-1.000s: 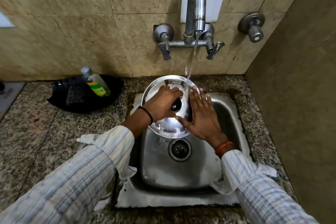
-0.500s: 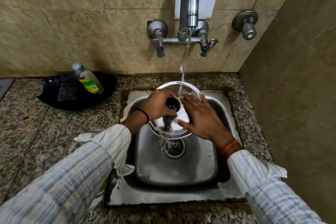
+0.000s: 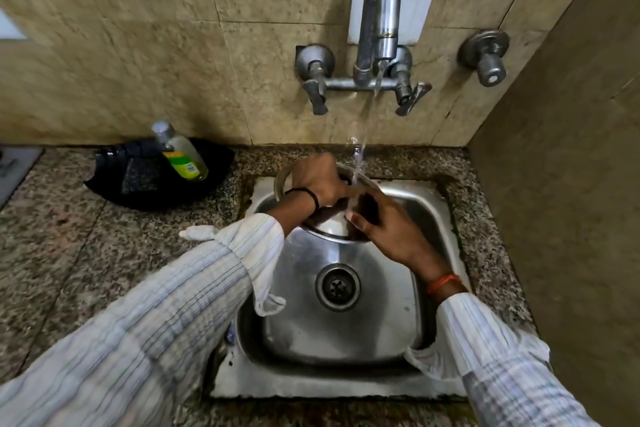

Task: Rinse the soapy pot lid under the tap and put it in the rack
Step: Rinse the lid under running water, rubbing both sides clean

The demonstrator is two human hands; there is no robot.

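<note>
A round steel pot lid (image 3: pixel 329 227) is held tilted over the back of the steel sink (image 3: pixel 398 288), under the running tap (image 3: pixel 379 10). The water stream (image 3: pixel 367 135) lands on the lid's upper edge. My left hand (image 3: pixel 317 180) is closed over the lid's top around its knob, which is hidden under my fingers. My right hand (image 3: pixel 384 222) lies flat against the lid's right side with its fingers spread on the metal. No rack is in view.
A black tray (image 3: pixel 138 184) with a scrub pad and a green-labelled soap bottle (image 3: pixel 181 156) sits on the granite counter (image 3: pixel 86 253) left of the sink. A brown wall (image 3: pixel 571 184) closes the right side. The drain (image 3: pixel 337 286) is open below the lid.
The lid has tipped more upright and moved back toward the wall. My left hand now covers the knob, which showed before. My right hand has slid lower on the lid.
</note>
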